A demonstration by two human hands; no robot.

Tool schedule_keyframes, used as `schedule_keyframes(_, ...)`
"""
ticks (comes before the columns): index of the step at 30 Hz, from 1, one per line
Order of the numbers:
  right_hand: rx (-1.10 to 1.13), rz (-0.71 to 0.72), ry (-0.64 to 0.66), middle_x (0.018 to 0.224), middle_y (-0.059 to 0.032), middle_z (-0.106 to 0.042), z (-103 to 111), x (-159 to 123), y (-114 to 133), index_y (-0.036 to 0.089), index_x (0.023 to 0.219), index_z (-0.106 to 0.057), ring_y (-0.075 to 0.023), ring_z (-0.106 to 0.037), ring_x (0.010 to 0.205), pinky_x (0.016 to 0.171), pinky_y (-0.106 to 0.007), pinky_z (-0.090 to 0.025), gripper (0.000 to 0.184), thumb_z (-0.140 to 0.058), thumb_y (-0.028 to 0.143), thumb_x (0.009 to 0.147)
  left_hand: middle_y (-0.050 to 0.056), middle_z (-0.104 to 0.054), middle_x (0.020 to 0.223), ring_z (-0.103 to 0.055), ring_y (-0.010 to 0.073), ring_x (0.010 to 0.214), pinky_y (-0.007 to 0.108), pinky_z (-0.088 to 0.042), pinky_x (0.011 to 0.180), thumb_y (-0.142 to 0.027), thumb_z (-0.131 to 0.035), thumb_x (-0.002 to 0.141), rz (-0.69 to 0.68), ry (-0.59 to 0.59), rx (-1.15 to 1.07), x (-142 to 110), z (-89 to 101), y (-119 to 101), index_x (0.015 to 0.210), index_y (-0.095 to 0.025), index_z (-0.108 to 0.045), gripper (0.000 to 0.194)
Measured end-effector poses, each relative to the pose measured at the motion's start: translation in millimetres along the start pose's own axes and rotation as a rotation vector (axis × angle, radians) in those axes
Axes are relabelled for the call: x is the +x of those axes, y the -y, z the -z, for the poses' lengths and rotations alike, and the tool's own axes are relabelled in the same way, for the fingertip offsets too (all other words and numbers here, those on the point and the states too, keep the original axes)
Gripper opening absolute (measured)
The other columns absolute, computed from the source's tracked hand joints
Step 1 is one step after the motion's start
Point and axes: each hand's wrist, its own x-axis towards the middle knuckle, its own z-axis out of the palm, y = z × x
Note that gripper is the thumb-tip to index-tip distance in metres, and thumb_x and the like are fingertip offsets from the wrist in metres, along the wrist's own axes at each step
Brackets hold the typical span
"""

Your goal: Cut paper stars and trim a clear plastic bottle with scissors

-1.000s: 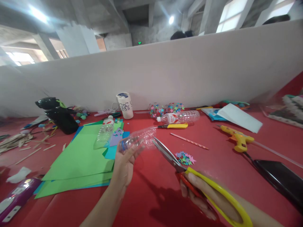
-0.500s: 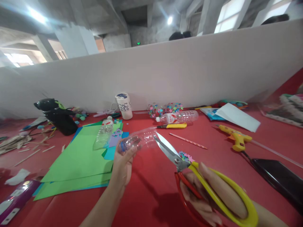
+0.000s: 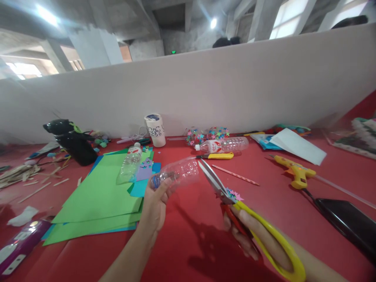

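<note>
My left hand (image 3: 158, 199) is wrapped round the neck end of a clear plastic bottle piece (image 3: 186, 172), whose cut, open end points right. A blue ring shows at its neck. In my right hand (image 3: 249, 231) is a pair of scissors (image 3: 219, 182) with one yellow and one red handle. Their blades are almost together, tips just right of the bottle's cut rim and apart from it. Beneath the blades lie star-shaped sequins (image 3: 234, 194). Just beyond, a yellow box cutter (image 3: 219, 156) and a striped stick (image 3: 235, 175) rest on the red table (image 3: 182, 250).
Green paper sheets (image 3: 100, 199) and a bottle (image 3: 129, 164) lie left. Behind stand a white cup (image 3: 155, 131) and a black flask (image 3: 72, 143). Another bottle (image 3: 225, 145) lies at the back. A yellow glue gun (image 3: 295, 172) and a black object (image 3: 346, 223) are right.
The scissors have drawn back from the bottle's rim, slightly right, and their blades have come closer together. My left hand still holds the bottle, nearly in place.
</note>
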Motion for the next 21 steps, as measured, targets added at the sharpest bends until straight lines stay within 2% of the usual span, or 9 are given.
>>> schedule_keyframes(2,0.063,-0.019,0.032,0.046,0.0093,-0.04,1.6,0.2,5.3,0.022,0.077,-0.053,-0.0085,-0.036,0.035,0.042,-0.024,-0.04,0.065,-0.038,0.085,0.08,0.001,-0.076,0.094,-0.072,0.0212,0.096,0.038,-0.055,0.089,-0.027,-0.089,0.058,-0.037,-0.022,-0.006,1.7,1.6,-0.5,0.094,-0.02,-0.061,0.046)
schedule_keyframes(4,0.19,-0.08,0.138,0.043,0.0094,-0.038,3.1,-0.3,7.9,0.021,0.074,-0.055,-0.0076,-0.034,0.031,0.036,-0.022,-0.039,0.07,-0.036,0.087,0.078,0.0,-0.076,0.096,-0.071,0.0206,0.097,0.037,-0.054,0.09,-0.025,-0.09,0.057,-0.075,-0.03,-0.006,4.1,3.9,-0.5,0.094,-0.022,-0.059,0.048)
schedule_keyframes(7,0.405,-0.188,0.303,0.042,0.0091,-0.037,3.9,-0.2,3.3,0.018,0.071,-0.059,-0.0057,-0.031,0.028,0.033,-0.02,-0.039,0.074,-0.038,0.089,0.075,0.0,-0.076,0.099,-0.071,0.018,0.095,0.031,-0.052,0.088,-0.025,-0.09,0.057,-0.112,-0.043,0.029,6.9,7.5,0.6,0.094,-0.022,-0.059,0.049)
schedule_keyframes(9,0.45,-0.206,0.333,0.043,0.0086,-0.037,3.7,0.9,-3.4,0.016,0.072,-0.061,-0.0053,-0.031,0.029,0.034,-0.02,-0.041,0.074,-0.039,0.087,0.078,0.0,-0.076,0.099,-0.071,0.016,0.091,0.028,-0.052,0.083,-0.026,-0.09,0.058,-0.121,-0.04,0.057,7.0,8.9,1.3,0.098,-0.023,-0.058,0.052)
schedule_keyframes(12,0.383,-0.181,0.309,0.043,0.0077,-0.041,2.9,1.8,-9.1,0.017,0.076,-0.06,-0.007,-0.036,0.031,0.037,-0.022,-0.044,0.068,-0.039,0.082,0.082,0.002,-0.076,0.1,-0.071,0.0162,0.091,0.027,-0.053,0.08,-0.026,-0.088,0.062,-0.12,0.017,0.083,4.1,7.7,0.9,0.109,-0.025,-0.057,0.057)
schedule_keyframes(15,0.265,-0.127,0.234,0.047,0.0083,-0.044,2.4,-1.2,-3.6,0.019,0.082,-0.059,-0.0078,-0.039,0.035,0.047,-0.026,-0.049,0.063,-0.046,0.08,0.081,0.002,-0.075,0.103,-0.071,0.0169,0.091,0.029,-0.055,0.081,-0.025,-0.086,0.062,-0.084,0.076,0.131,0.6,5.5,-1.7,0.116,-0.026,-0.06,0.06)
schedule_keyframes(18,0.069,-0.084,0.171,0.056,0.0083,-0.044,4.4,-6.2,5.1,0.019,0.088,-0.058,-0.0084,-0.04,0.043,0.057,-0.03,-0.052,0.067,-0.047,0.084,0.078,0.002,-0.073,0.103,-0.071,0.0182,0.087,0.03,-0.054,0.081,-0.025,-0.087,0.06,-0.048,0.114,0.217,1.0,6.7,-5.6,0.112,-0.025,-0.067,0.056)
schedule_keyframes(21,-0.174,-0.074,0.125,0.058,0.0055,-0.046,9.5,-7.7,5.7,0.02,0.085,-0.056,-0.0118,-0.045,0.049,0.055,-0.03,-0.048,0.067,-0.044,0.086,0.077,0.004,-0.073,0.104,-0.072,0.0216,0.089,0.033,-0.054,0.083,-0.026,-0.088,0.059,-0.048,0.159,0.305,5.4,11.6,-10.5,0.107,-0.024,-0.07,0.051)
